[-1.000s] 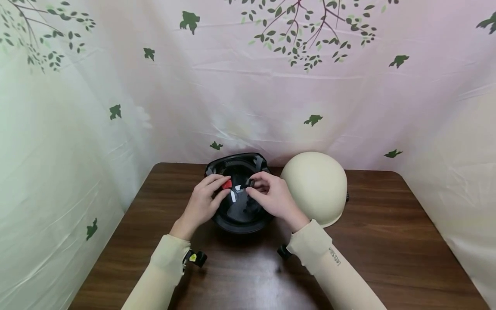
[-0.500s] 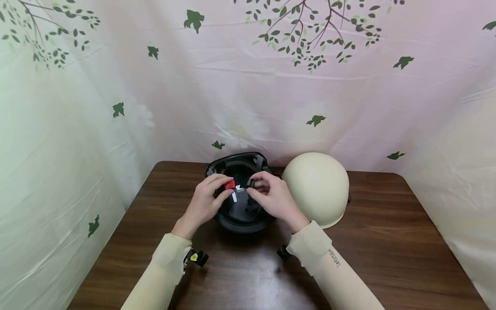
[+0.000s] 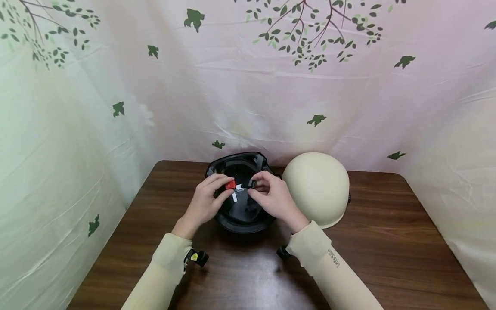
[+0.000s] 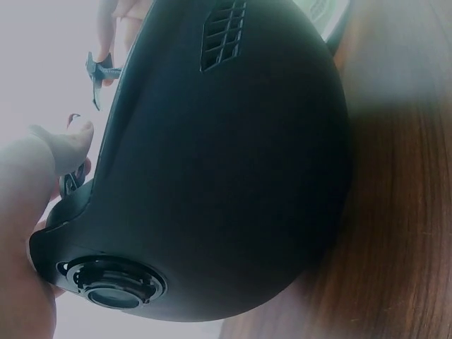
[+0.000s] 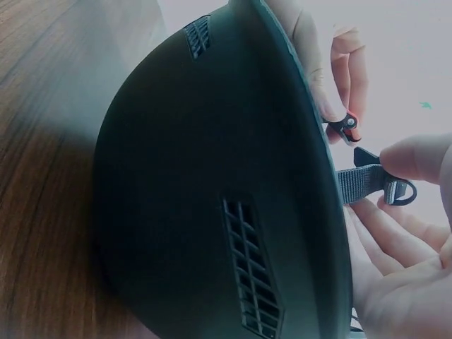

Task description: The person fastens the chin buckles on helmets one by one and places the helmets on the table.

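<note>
A black helmet [image 3: 244,227] lies upside down on the table, its hollow facing up. Above that hollow, my left hand [image 3: 202,200] pinches a red buckle half [image 3: 230,184] between thumb and fingers. Opposite it, my right hand [image 3: 274,197] holds the black buckle half [image 3: 249,184] on a strap. A gap separates the two buckle halves. In the right wrist view, the grey webbing strap [image 5: 360,183] runs from the helmet's rim to my right thumb and fingers. The outer shell [image 4: 233,162] hides part of my left hand in the left wrist view.
A beige helmet [image 3: 315,189] sits dome up, close to the right of the black one. Both stand near the back edge of the brown wooden table [image 3: 387,241]. A leaf-printed curtain [image 3: 240,94] hangs behind and at both sides.
The red buckle half shows more clearly between my left fingers. My head view has shifted slightly. Both hands hold nearly the same places, and the two buckle halves stay apart.
</note>
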### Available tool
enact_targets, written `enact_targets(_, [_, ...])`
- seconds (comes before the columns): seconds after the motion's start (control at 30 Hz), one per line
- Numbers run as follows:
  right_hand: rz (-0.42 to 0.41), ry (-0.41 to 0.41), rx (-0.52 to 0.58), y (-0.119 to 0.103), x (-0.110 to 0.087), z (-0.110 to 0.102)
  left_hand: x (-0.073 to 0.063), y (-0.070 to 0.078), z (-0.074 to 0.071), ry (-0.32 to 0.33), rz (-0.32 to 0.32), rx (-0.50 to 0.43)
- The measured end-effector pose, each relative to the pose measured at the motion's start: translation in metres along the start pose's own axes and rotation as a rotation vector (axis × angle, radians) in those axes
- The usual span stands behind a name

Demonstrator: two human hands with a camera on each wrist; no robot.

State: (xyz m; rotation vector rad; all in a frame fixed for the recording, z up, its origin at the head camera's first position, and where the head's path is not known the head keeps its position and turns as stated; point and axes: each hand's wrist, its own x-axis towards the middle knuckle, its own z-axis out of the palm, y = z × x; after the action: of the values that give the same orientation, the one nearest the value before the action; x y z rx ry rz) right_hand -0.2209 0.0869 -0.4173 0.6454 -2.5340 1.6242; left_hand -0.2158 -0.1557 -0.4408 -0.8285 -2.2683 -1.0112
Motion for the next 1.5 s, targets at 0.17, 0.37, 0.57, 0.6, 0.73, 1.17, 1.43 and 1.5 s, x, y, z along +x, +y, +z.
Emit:
enact_targets(0.17, [-0.021,-0.006,-0.006,-0.001,0.0017,0.0017,0.0008,0.0002,-0.0009,-0.009,-0.007,-0.007])
enact_targets(0.37, [-0.035,0.003,-0.012,-0.0012,0.0019,0.0049,0.0011,0.0015,-0.0011,-0.024,-0.019,-0.015])
enact_targets(0.57, [-0.046,0.005,0.012,-0.0024,0.0006,0.0079,0.0006,0.0017,0.0005,-0.035,-0.025,-0.005])
enact_targets(0.6, [-0.051,0.006,0.01,-0.0021,0.0005,0.0084,0.0005,0.0019,0.0005,-0.035,-0.025,-0.004])
enact_targets(0.73, [-0.066,0.004,-0.006,-0.0022,0.0004,0.0096,0.0014,0.0025,-0.0001,-0.034,-0.016,-0.005])
enact_targets(1.17, [-0.089,-0.009,-0.109,0.0001,0.004,0.0086,0.005,-0.0008,0.0,-0.045,-0.003,0.023])
enact_targets(1.43, [-0.076,0.007,-0.084,0.0005,0.0035,0.0089,0.0062,0.0012,0.0013,-0.048,-0.004,0.029])
enact_targets(1.5, [-0.073,0.013,-0.072,0.0004,0.0033,0.0099,0.006,0.0016,0.0012,-0.053,-0.009,0.03])
